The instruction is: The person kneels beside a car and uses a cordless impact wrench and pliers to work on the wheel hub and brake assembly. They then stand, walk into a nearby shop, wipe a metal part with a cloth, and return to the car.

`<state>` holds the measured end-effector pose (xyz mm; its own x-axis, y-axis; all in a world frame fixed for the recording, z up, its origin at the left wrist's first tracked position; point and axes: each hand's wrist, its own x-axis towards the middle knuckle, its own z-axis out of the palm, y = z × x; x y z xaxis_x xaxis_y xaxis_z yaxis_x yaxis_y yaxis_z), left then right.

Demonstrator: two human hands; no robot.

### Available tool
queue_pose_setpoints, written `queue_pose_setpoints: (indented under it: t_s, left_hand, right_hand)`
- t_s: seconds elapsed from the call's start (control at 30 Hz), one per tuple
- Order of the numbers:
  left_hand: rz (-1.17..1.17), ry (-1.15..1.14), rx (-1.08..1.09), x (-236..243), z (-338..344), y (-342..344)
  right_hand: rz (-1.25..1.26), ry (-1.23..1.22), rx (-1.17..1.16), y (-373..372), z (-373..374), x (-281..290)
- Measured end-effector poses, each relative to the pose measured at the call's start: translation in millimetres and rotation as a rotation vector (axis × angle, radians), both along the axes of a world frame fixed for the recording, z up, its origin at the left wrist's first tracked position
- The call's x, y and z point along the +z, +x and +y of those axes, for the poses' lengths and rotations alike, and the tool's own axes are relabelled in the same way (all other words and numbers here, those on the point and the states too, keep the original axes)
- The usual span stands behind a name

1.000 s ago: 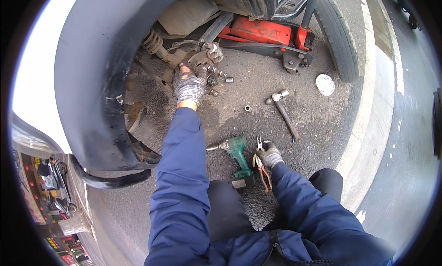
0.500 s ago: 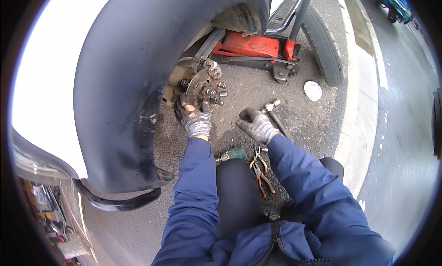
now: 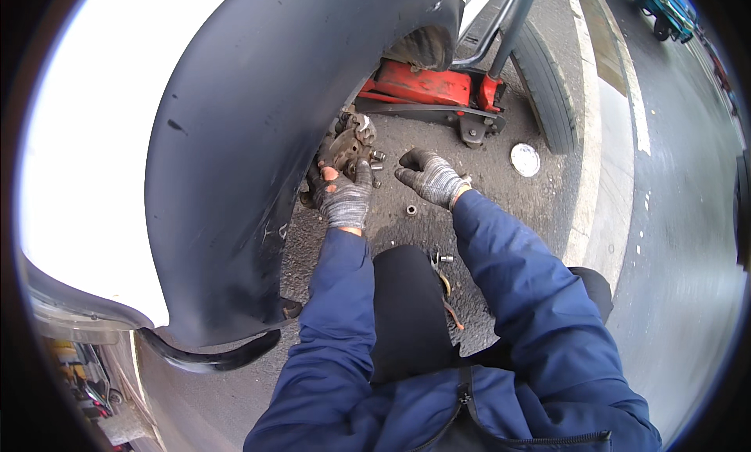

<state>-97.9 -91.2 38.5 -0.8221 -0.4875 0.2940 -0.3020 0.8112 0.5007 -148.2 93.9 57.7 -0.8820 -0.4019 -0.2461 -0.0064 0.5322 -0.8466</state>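
My left hand (image 3: 342,195), in a grey glove with worn, torn fingers, is closed around the lower edge of the wheel hub (image 3: 344,148), its thumb on the near side. Several metal wheel studs or nuts (image 3: 378,161) stick out of the hub to the right. My right hand (image 3: 432,176), gloved too, hovers just right of them, apart from the hub. Its fingers are curled together, and whatever they hold is hidden. A small metal nut (image 3: 411,210) lies on the asphalt below that hand. Pliers (image 3: 447,289) lie partly covered by my knee.
The dark wheel-arch fender (image 3: 235,154) of a white vehicle overhangs the hub at left. Behind stands a red floor jack (image 3: 422,84) with its upright handle. A tyre (image 3: 544,84) and a round white dish (image 3: 525,160) sit at right, near the kerb (image 3: 598,201).
My right hand has moved away from me and nearer the hub, uncovering the nut on the ground. The green-handled tool and the long-handled wrench are now hidden. My left hand stays at the hub.
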Motion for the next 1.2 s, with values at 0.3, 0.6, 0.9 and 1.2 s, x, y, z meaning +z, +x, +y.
queue_pose_setpoints:
  t_s: [0.3, 0.6, 0.9, 1.2]
  left_hand:
    - [0.117, 0.092, -0.014, 8.9, -9.7, -9.5]
    - [-0.166, -0.407, 0.135, 26.6, 25.7, -50.8]
    - [-0.280, -0.518, 0.168, 27.1, 36.2, -71.5]
    - [-0.386, -0.484, 0.164, 15.8, 23.2, -75.5]
  right_hand:
    - [-0.001, -0.347, -0.072, -93.1, -41.3, -27.0]
    - [-0.288, -0.555, 0.125, -146.7, -104.7, -61.2]
    - [-0.177, -0.655, 0.184, -156.4, -111.4, -70.0]
    - [-0.181, -0.668, 0.072, -150.2, -119.0, -74.0]
